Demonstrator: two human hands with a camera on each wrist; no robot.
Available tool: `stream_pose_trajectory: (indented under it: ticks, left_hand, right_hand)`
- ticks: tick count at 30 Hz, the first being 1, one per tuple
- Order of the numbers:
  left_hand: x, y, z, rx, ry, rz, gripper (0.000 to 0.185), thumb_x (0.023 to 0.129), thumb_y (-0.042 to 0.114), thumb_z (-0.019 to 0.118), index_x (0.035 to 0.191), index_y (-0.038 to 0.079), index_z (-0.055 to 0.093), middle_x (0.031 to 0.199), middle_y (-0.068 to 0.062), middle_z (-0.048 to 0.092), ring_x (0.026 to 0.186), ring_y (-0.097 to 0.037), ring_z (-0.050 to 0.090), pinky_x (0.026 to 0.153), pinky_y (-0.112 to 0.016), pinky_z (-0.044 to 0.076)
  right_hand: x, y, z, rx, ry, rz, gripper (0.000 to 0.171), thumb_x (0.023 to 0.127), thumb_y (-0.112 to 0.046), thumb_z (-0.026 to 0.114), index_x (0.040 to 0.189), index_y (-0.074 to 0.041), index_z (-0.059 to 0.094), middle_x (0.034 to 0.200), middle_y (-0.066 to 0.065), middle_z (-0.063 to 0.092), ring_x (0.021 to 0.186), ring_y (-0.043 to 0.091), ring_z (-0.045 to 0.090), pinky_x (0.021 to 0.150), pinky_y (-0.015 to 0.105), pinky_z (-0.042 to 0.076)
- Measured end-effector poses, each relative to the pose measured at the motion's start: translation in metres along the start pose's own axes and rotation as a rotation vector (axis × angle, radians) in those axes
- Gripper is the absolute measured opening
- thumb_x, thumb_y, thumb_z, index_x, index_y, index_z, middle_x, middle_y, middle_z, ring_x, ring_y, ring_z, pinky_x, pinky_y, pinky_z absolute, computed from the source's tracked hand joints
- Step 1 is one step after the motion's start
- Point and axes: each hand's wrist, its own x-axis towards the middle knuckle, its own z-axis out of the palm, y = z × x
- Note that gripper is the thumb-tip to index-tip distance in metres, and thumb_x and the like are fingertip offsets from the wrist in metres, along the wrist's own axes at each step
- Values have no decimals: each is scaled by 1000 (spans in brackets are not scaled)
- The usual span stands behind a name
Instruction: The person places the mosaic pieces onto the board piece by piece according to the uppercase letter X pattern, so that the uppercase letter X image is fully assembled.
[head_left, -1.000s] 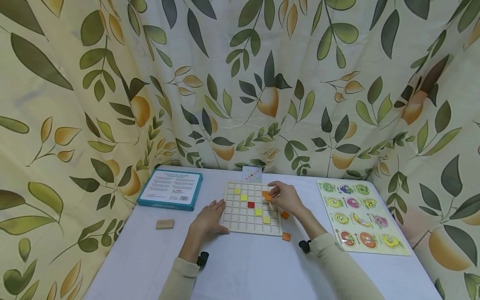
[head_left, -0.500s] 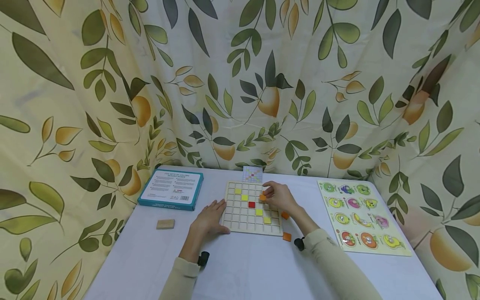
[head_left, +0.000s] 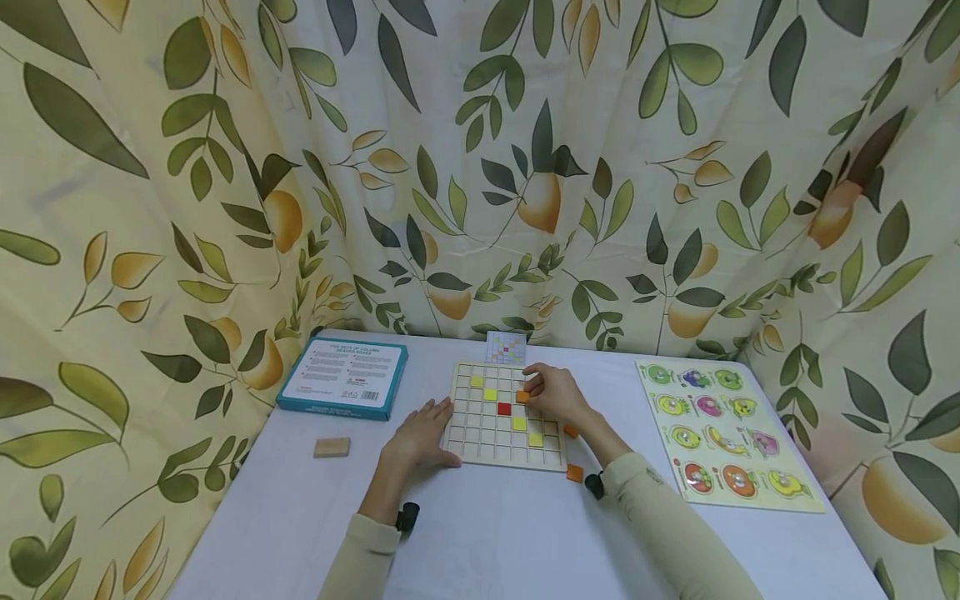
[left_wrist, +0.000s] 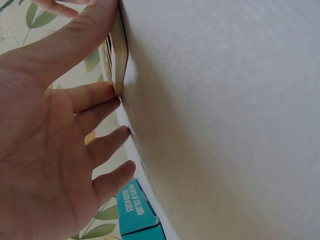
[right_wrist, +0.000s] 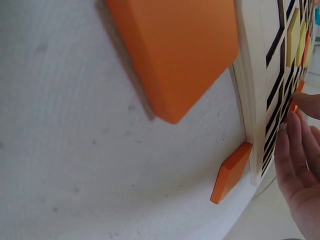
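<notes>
A wooden grid board [head_left: 480, 433] lies on the white table, holding a red tile [head_left: 504, 409] and several yellow tiles [head_left: 490, 394]. My right hand [head_left: 534, 390] hovers over the board's upper middle. It pinches an orange tile [head_left: 522, 397] just right of the red one. My left hand [head_left: 429, 427] lies flat on the table with straight fingers against the board's left edge [left_wrist: 119, 50]. Two loose orange tiles [head_left: 574, 473] [head_left: 572, 431] lie by the board's right edge. The right wrist view shows them up close: one [right_wrist: 175, 50], the other [right_wrist: 231, 172].
A teal box [head_left: 342, 377] lies at the back left, with a small wooden block [head_left: 332, 447] in front of it. A pattern card [head_left: 506, 347] stands behind the board. A fruit peg puzzle [head_left: 727, 433] lies on the right. Leaf-print curtains enclose the table.
My right hand has moved left across the board, carrying the orange tile from the right columns to beside the red tile. The left hand has stayed put.
</notes>
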Motion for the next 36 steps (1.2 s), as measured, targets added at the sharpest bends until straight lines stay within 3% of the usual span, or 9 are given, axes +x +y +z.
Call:
stream_pose_trajectory:
  ticks: [15,25,36]
  left_hand:
    - [1,0,1,8,6,-3,105,72,48,84,154,10,30,161,-5,25,149,-31,17,119,-53,20]
    - [1,2,2,-3,3,-13,105,71,46,85,154,11,30,161,-5,25,149,-31,16,119,-53,19]
    - [0,2,1,11,0,-18,106,71,47,84,154,11,29,161,-4,24,149,-30,16,119,-52,19]
  right_hand:
    - [0,-5,1,34,-37,-3,46,76,-5,82,119,-5,65,94,0,73,81,10,67,77,30,58]
    - [-13,-5,-10,2,12,17,42,80,-5,77,120,-5,65,96,3,72,87,16,67,81,39,56]
    - [-36,-2,-27,-65,90,37,37,82,-10,77,117,-5,67,91,2,72,84,17,66,77,38,57]
